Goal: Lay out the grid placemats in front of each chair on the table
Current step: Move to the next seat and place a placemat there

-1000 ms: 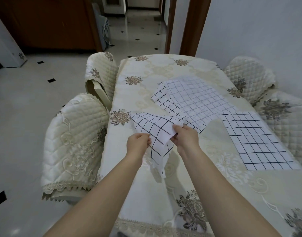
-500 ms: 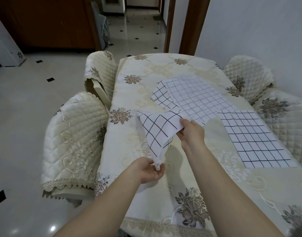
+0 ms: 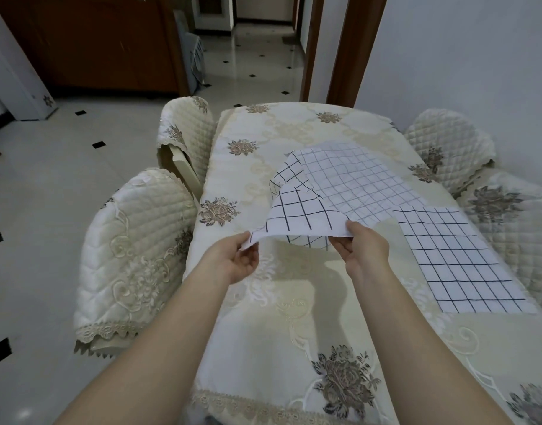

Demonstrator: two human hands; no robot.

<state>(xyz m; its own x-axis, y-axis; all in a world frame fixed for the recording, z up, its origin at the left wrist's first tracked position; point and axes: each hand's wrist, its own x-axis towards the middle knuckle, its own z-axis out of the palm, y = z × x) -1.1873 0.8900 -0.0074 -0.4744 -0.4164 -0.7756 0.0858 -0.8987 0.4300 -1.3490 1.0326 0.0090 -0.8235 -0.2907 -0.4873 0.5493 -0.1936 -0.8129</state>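
Observation:
A white placemat with a black grid (image 3: pixel 303 214) hangs arched above the table's left half. My left hand (image 3: pixel 237 259) pinches its near left corner and my right hand (image 3: pixel 363 245) pinches its near right corner. Its far edge droops over a pile of more grid placemats (image 3: pixel 358 182) in the middle of the table. One grid placemat (image 3: pixel 457 259) lies flat at the right side in front of a covered chair (image 3: pixel 515 216). The table (image 3: pixel 282 317) wears a cream floral cloth.
Two quilted cream chairs stand at the left, a near chair (image 3: pixel 134 253) and a far chair (image 3: pixel 184 136). Another chair (image 3: pixel 447 145) is at the far right against the white wall. Tiled floor lies to the left, with a wooden cabinet (image 3: pixel 88 44) behind.
My left hand rose from low near the table edge and spread the held placemat open between both hands; the mat went from hanging folded to stretched and arched.

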